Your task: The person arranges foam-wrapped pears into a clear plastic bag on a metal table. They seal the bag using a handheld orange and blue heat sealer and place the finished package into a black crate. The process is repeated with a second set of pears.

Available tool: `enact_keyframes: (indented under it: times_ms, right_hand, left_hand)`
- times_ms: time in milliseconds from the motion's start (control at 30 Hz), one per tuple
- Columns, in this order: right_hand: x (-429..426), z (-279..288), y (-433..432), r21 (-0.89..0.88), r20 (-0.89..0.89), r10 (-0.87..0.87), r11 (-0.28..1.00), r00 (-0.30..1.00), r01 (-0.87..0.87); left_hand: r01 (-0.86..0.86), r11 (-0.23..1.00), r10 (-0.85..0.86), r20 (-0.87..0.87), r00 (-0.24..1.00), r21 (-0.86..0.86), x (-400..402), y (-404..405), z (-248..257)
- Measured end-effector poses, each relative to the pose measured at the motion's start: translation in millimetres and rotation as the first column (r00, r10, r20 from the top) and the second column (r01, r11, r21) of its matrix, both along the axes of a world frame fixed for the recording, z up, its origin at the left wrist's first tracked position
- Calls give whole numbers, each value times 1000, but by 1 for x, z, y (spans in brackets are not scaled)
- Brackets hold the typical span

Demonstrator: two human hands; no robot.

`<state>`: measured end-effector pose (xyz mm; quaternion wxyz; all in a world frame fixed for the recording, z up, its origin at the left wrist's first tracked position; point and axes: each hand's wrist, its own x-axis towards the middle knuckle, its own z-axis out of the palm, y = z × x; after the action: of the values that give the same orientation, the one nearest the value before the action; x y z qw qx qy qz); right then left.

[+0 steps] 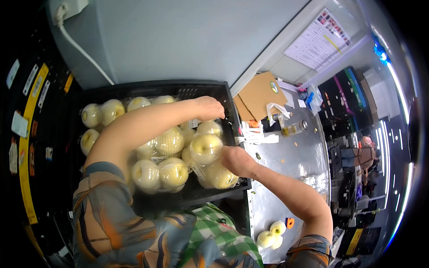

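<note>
A black plastic crate holds several clear-wrapped packs of pale yellow-green fruit, pears or apples, in foam nets. My left arm reaches across the crate, and my left hand is curled near its far right corner, above the packs; its fingertips are turned away, so whether it grips anything is hidden. At the crate's right side, my right hand is closed against a wrapped pack of fruit that sits higher than its neighbours. The fingers on that pack's wrap are partly hidden.
Right of the crate, a metal table carries cardboard sheets, a glass jar, an orange tape-like item and loose netted fruit. Stacked black crates stand at left. A grey panel rises behind. Another person is far right.
</note>
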<state>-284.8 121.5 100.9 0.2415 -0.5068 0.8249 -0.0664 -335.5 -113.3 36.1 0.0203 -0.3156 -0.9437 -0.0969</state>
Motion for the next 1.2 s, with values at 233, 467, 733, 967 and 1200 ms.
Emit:
enact_keyframes:
  times_ms: [233,467,733,967,1200]
  right_hand:
    - [5,-6,16,-104,6,-20,994,1000,20]
    - [8,-16,20,-67,-6,-62,996,998,62]
    - [8,-10,19,-76,-19,-38,996,999,37]
    - [0,-17,13,75,16,-9,997,1000,8]
    - [6,-40,14,139,-25,79,987,997,-75]
  left_hand:
    - [289,946,-291,12,957,-148,-35,35,-41]
    - [167,935,-207,-96,974,-313,-36,47,-47]
    - [113,978,-118,-20,993,-175,-30,32,-26]
    - [103,989,-120,-177,977,-103,-17,-8,-5]
    - [13,999,-12,-33,999,33,-27,4,-29]
